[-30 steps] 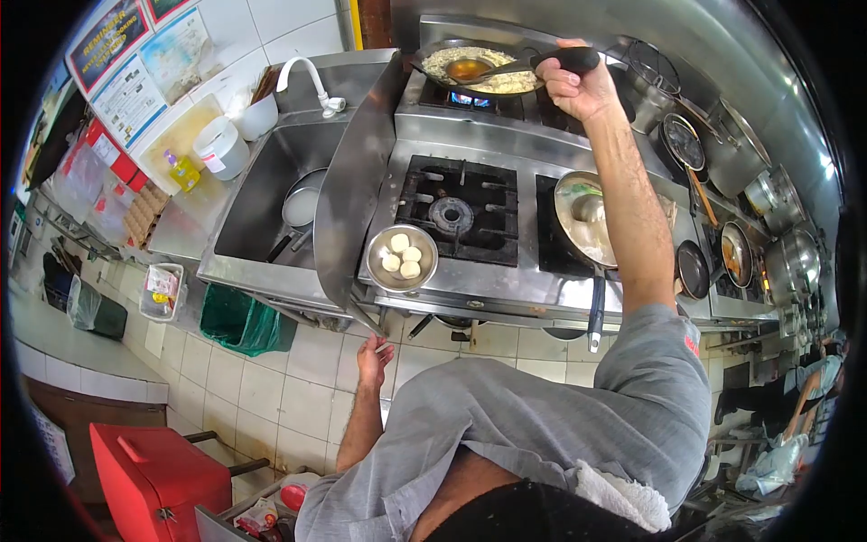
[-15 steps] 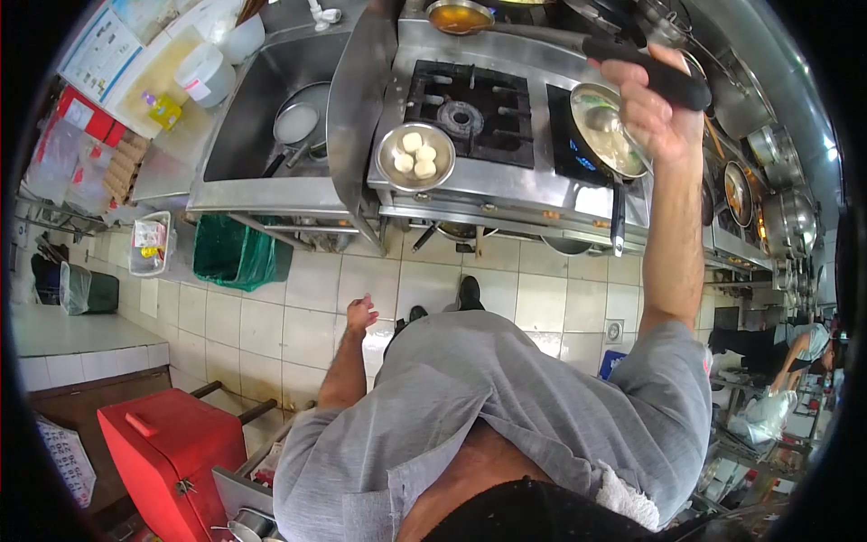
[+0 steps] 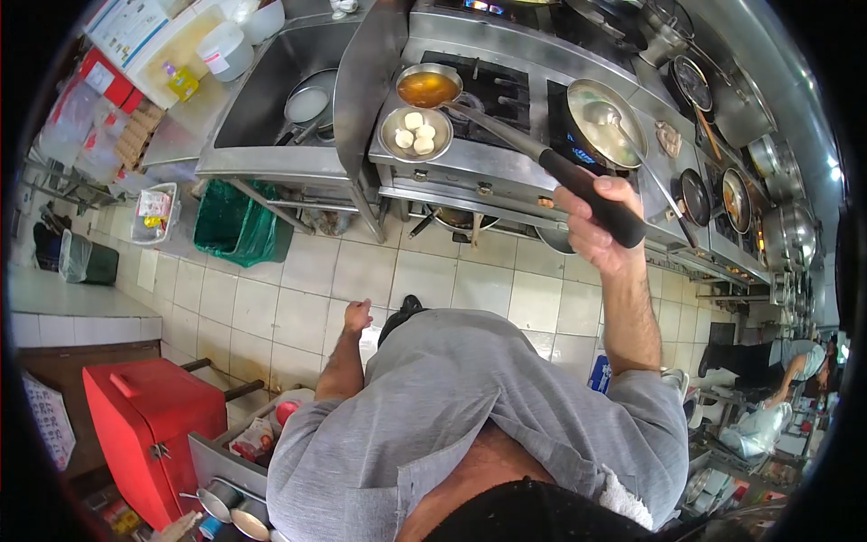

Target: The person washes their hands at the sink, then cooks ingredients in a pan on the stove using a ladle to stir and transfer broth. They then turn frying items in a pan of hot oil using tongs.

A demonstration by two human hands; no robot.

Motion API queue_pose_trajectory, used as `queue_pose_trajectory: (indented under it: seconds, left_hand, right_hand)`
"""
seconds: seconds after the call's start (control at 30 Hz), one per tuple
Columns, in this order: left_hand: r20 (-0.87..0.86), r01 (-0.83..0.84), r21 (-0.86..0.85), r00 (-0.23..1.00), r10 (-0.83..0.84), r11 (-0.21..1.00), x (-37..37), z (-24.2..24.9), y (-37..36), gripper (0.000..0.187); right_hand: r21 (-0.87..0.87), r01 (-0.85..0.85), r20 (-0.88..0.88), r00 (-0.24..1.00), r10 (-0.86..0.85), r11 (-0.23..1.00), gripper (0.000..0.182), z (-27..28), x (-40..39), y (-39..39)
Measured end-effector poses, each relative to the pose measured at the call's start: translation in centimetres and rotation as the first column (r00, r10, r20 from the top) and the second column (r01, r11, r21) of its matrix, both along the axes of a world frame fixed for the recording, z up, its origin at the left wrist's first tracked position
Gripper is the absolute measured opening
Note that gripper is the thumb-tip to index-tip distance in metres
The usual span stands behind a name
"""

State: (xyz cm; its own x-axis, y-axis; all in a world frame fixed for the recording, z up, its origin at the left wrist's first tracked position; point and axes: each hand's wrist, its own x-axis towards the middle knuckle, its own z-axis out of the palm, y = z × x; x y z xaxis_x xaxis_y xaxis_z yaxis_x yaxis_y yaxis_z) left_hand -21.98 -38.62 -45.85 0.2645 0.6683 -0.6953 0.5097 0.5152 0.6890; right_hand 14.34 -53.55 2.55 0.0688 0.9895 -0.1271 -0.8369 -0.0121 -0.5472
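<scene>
My right hand grips the black handle of a small pan with orange-brown liquid in it. The pan is over the left burner's edge, just behind a steel bowl with several white round pieces. My left hand hangs over the floor with its fingers curled together, touching nothing visible. On the burner to the right, with blue flame showing, sits a frying pan of pale liquid. A ladle rests in it, its long handle reaching over the stove front.
A sink with pans is left of a steel divider. Below are a green-lined bin and a white basket. A red box stands behind me on the left. Another person is at far right.
My right hand has swung the pan left and toward me, from the stove's back to beside the bowl. My left fingers have drawn together. The ladle's handle now shows.
</scene>
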Motion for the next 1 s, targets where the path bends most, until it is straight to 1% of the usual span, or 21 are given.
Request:
queue_pose_trajectory:
  seconds: [0.07,0.2,0.27,0.33,0.47,0.5,0.53,0.8,0.97,1.0]
  left_hand:
    - [0.003,-0.004,0.001,1.0,0.004,1.0,1.8,1.5,-1.2,0.04]
    - [0.019,0.004,0.025,1.0,-0.004,1.0,3.3,2.8,-3.8,0.038]
    - [-0.004,-0.011,0.031,1.0,0.011,0.999,3.1,3.3,-5.1,0.039]
    - [-0.01,-0.037,-0.006,0.999,0.036,0.999,2.5,3.1,-6.0,0.038]
    - [-0.038,-0.077,0.002,0.996,0.077,0.997,1.2,3.9,-7.9,0.039]
    - [-0.04,-0.067,-0.019,0.997,0.066,0.998,1.0,4.1,-8.3,0.039]
    - [-0.043,-0.057,-0.038,0.998,0.055,0.998,0.8,4.2,-8.5,0.039]
    - [0.005,-0.025,-0.03,1.0,0.025,0.999,2.4,5.4,-9.0,0.041]
    - [0.014,0.01,-0.02,1.0,-0.01,1.0,2.8,5.1,-7.8,0.041]
    - [0.027,-0.009,0.001,1.0,0.009,1.0,2.8,5.0,-7.6,0.04]
  right_hand:
    - [-0.011,0.01,0.06,0.998,-0.009,1.0,0.034,-0.4,-0.4,-0.7]
    - [-0.016,-0.023,0.106,0.994,0.024,1.0,0.035,-1.5,-0.4,-1.9]
    - [-0.051,0.016,0.193,0.981,-0.006,0.999,0.036,-1.9,-0.3,-2.5]
    - [-0.064,0.01,0.22,0.975,0.004,0.998,0.036,-2.1,-0.2,-3.0]
    - [-0.091,0.006,0.285,0.958,0.02,0.996,0.037,-2.6,0.2,-3.6]
    - [-0.09,0.001,0.284,0.958,0.025,0.996,0.037,-2.6,0.2,-3.8]
    - [-0.096,0.005,0.3,0.954,0.024,0.995,0.037,-2.7,0.2,-4.0]
    - [-0.123,0.051,0.39,0.921,0.001,0.991,0.04,-3.6,-0.4,-4.4]
    - [-0.157,0.07,0.458,0.889,0.01,0.985,0.048,-3.5,-1.6,-4.3]
    - [-0.155,0.075,0.461,0.887,0.005,0.985,0.048,-3.5,-1.8,-4.2]
